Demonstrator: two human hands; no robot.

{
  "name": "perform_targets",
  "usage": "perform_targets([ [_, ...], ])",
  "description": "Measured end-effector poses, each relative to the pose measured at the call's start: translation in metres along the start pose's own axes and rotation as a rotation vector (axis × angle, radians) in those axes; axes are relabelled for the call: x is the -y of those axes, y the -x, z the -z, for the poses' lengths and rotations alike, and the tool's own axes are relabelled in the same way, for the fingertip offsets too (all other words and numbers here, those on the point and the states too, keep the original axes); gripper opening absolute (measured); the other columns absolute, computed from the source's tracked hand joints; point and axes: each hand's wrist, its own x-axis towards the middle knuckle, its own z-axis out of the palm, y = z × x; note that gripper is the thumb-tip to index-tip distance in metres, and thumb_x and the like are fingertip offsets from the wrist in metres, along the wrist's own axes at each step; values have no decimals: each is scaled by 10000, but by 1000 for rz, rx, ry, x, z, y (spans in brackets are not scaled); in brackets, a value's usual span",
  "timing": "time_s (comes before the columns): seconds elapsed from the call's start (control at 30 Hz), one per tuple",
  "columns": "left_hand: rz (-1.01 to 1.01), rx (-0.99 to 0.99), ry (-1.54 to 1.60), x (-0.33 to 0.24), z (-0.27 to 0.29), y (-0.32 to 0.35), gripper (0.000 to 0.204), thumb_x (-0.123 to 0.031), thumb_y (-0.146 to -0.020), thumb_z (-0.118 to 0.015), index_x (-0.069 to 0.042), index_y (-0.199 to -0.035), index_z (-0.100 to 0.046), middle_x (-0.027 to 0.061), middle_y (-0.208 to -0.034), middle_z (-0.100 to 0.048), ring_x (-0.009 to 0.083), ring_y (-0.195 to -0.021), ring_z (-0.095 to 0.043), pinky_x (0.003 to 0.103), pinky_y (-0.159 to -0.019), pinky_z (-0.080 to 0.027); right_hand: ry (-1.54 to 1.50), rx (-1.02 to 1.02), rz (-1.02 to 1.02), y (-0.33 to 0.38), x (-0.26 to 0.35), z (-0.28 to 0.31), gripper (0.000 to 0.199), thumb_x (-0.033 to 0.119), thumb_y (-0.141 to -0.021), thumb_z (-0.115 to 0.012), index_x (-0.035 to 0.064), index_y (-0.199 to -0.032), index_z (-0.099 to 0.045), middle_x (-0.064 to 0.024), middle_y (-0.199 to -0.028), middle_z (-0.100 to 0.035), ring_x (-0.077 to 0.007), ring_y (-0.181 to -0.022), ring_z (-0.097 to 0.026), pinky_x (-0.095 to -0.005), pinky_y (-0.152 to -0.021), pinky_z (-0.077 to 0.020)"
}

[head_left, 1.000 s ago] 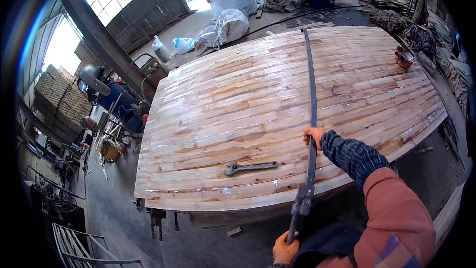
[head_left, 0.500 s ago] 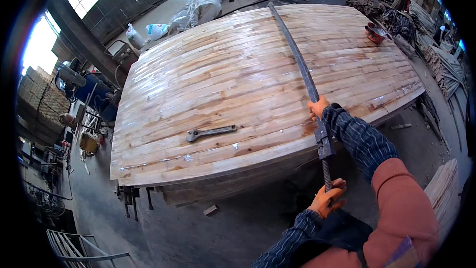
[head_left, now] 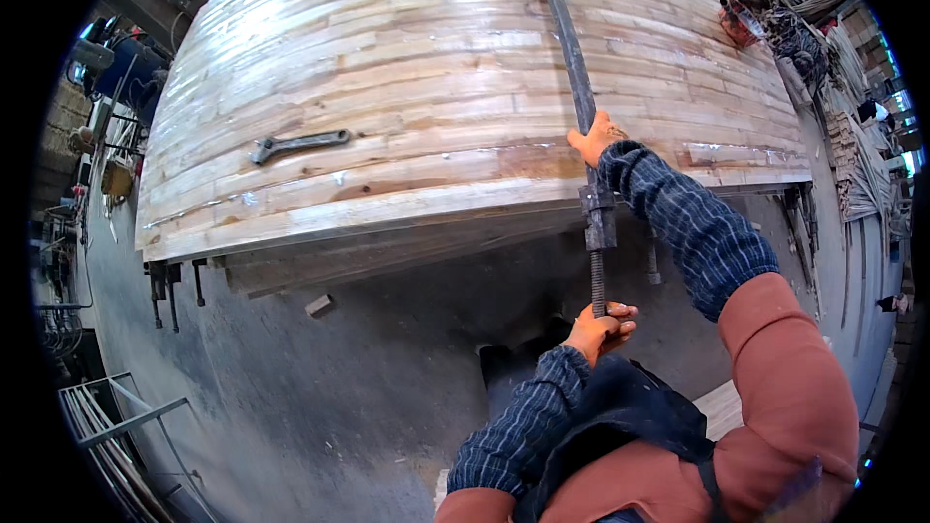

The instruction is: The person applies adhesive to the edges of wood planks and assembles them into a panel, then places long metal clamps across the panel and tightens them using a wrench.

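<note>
A long steel bar clamp [head_left: 568, 34] lies across a broad panel of glued wood strips [head_left: 426, 126]. Its screw end juts past the panel's near edge. My right hand [head_left: 599, 138] is closed round the bar just above the clamp's screw block [head_left: 599, 216]. Below it, my left hand [head_left: 593, 331] has its thumb and fingers about the lower end of the threaded screw [head_left: 597, 276]. An adjustable wrench [head_left: 300, 143] rests on the panel, left of the bar, out of reach of both hands' grip.
A red pot [head_left: 741, 23] stands at the panel's far right. More clamp ends [head_left: 167, 291] hang under the near left edge. A small wood block [head_left: 320, 306] lies on the floor. A metal rack [head_left: 131, 416] is at lower left, with stacked wood strips [head_left: 857, 174] at right.
My view has tilted down, so the panel and wrench sit higher in the picture. Both hands keep to the clamp, the right round the bar and the left at the screw's end.
</note>
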Motion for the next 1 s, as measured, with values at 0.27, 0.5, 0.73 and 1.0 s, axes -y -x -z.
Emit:
perform_targets([
  [0.27, 75, -44, 15, 7, 11, -33, 376, 117, -831, -591, -33, -1176, -570, 111, -1363, -599, 239, -1111, -672, 415, -944, -599, 40, -21, 154, 6, -9, 0, 709, 503, -838, -659, -75, -1229, -537, -277, -1121, -675, -389, -1038, -673, -465, -928, -537],
  [0.5, 108, -98, -185, -4, -4, -33, 474, -11, -869, -646, -36, -1333, -555, 90, -1395, -585, 251, -1340, -528, 413, -1078, -455, -223, -235, 348, 34, -59, 4, 648, 493, -878, -677, 19, -1299, -549, -278, -1089, -645, -429, -1021, -627, -502, -895, -509],
  [0.73, -148, -16, -360, 3, 37, -44, 614, -67, -860, -681, -3, -1438, -485, 103, -1370, -593, 223, -1289, -548, 360, -1094, -415, -985, -131, -98, 221, -129, -90, 548, 215, -923, -718, -2, -1384, -516, -184, -1238, -633, -232, -1133, -625, -375, -971, -511],
  [1.0, -368, -366, -511, -88, 35, -43, 586, -339, -977, -604, -98, -1495, -471, 54, -1433, -547, 202, -1356, -458, 365, -1108, -314, -1529, 737, -386, 230, -104, -95, 312, 279, -954, -676, 24, -1122, -611, -56, -743, -602, -110, -577, -530, -260, -517, -452],
])
